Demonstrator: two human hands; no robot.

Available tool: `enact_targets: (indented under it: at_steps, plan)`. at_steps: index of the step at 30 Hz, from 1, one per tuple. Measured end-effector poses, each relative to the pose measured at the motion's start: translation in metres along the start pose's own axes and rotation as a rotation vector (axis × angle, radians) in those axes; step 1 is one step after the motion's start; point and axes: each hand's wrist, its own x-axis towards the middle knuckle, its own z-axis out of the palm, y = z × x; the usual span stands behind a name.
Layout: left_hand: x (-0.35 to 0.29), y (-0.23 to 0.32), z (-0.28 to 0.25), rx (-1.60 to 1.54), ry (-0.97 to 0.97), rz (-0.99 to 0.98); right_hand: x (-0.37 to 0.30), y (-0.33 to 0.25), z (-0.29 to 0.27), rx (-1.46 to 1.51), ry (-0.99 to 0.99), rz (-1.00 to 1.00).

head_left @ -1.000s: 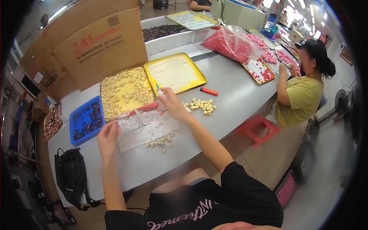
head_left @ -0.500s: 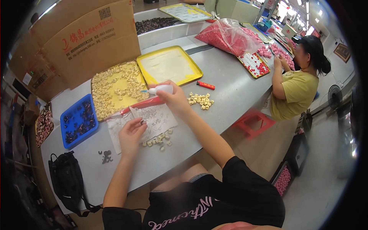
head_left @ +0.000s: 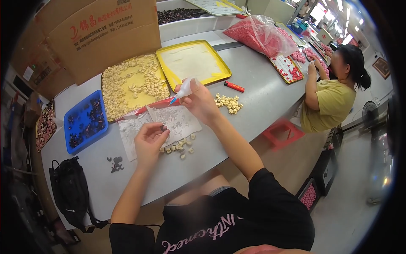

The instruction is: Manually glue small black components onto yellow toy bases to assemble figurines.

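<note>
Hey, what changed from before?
The left hand moved right, further over the white cloth, and now pinches a small dark piece. The right hand tipped its white bottle: the blue tip, first upward, points down-left. The blue tray and black bag stayed put.

One wide camera on the person's head, looking down.
As I see, its fisheye view faces forward and downward across the grey table [head_left: 258,99]; the left hand [head_left: 150,142] and right hand [head_left: 200,101] are near its middle, the black shirt [head_left: 277,213] is closest, below, and a co-worker [head_left: 334,101] is farther, rightward.
</note>
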Motion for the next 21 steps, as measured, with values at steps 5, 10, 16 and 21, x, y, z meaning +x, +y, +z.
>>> enact_targets:
  at_steps: [5, 10, 16, 21]
  plan:
    - [-0.0002, 0.0016, 0.0007, 0.016, 0.002, 0.009, -0.001, 0.0002, 0.0008, -0.011, -0.018, 0.015]
    - [-0.0023, 0.0016, -0.0009, 0.066, -0.016, 0.027, -0.0028, 0.0005, 0.0023, -0.039, -0.022, 0.02]
    - [-0.0048, 0.0011, -0.0042, 0.099, 0.03, 0.0, -0.0063, 0.0066, 0.0024, -0.082, -0.043, 0.048]
    - [0.0016, -0.0009, -0.0012, 0.098, 0.052, 0.015, -0.0059, 0.0028, 0.0079, -0.227, -0.052, -0.019]
